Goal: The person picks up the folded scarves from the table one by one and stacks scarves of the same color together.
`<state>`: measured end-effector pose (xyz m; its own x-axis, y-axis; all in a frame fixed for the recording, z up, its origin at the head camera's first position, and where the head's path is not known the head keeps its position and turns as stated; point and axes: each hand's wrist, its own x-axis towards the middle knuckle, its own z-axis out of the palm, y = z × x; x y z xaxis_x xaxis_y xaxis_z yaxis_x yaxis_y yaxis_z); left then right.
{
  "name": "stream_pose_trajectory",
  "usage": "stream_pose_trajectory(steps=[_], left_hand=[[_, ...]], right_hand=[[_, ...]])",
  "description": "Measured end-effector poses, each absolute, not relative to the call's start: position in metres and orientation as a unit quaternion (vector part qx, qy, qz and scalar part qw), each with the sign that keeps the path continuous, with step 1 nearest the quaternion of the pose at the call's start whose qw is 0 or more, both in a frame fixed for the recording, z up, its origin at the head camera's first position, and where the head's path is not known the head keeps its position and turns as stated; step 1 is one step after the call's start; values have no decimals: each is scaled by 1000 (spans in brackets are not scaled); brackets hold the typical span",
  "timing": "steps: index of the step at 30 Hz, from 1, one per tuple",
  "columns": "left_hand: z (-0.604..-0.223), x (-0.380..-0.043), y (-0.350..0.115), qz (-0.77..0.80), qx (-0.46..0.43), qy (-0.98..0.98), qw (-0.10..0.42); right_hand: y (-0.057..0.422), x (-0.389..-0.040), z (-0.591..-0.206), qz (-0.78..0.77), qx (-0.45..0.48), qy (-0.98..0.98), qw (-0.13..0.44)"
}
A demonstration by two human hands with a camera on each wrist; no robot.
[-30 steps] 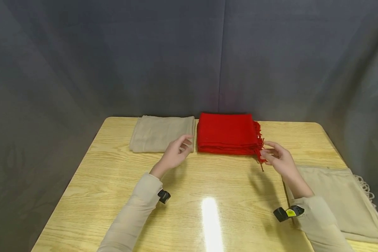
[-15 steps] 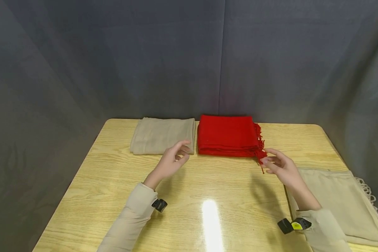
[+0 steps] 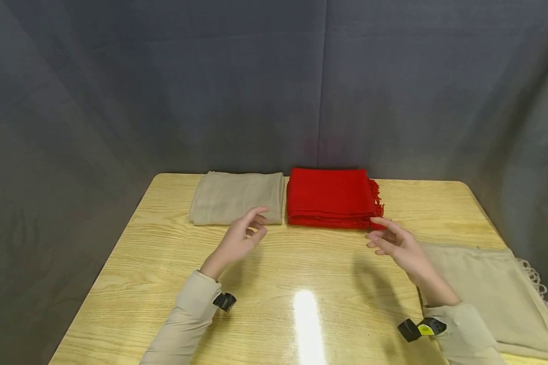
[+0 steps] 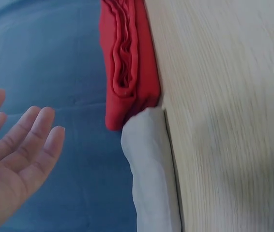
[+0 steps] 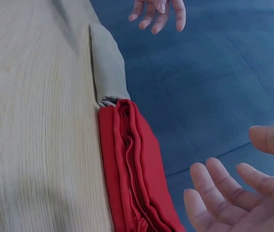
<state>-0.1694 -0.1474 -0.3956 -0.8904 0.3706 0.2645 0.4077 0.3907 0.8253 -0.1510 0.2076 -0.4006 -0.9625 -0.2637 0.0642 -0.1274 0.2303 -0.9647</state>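
Note:
A folded red scarf [image 3: 328, 195] with fringe on its right end lies near the table's back edge. Close on its left sits a folded beige cloth [image 3: 237, 195]. My left hand [image 3: 239, 238] hovers in front of the beige cloth, fingers loosely bent and holding nothing. Near the fringed corner of the scarf is my right hand [image 3: 399, 248], fingers relaxed, with nothing in it. In the left wrist view the left hand [image 4: 18, 159] is raised apart from both cloths. The right wrist view shows the right hand [image 5: 243, 193] beside the scarf [image 5: 137, 169], not touching it.
A second folded beige cloth [image 3: 493, 294] with looped fringe lies at the table's right side, partly behind the right forearm. The wooden table [image 3: 274, 284] has a bright reflection at the front. Dark grey curtain [image 3: 255, 86] hangs behind and along both sides.
My left hand has drawn back toward the lower left, away from the beige cloth. My right hand has come off the red fringe and shifted slightly left and toward me.

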Motion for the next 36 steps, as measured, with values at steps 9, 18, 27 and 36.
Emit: stream_pose_trajectory(steps=[9, 18, 27, 36], left_hand=[[-410, -181, -172, -472, -225, -852, 27], [-405, -183, -190, -455, -223, -862, 21], [-398, -188, -209, -463, -221, -858, 27], [-394, -196, -222, -430, -208, -878, 32]], right_hand=[[196, -157, -401, -594, -129, 789, 86], [187, -164, -401, -592, -139, 788, 99], [172, -170, -401, -584, -153, 789, 115], [156, -175, -401, -583, -164, 786, 123]])
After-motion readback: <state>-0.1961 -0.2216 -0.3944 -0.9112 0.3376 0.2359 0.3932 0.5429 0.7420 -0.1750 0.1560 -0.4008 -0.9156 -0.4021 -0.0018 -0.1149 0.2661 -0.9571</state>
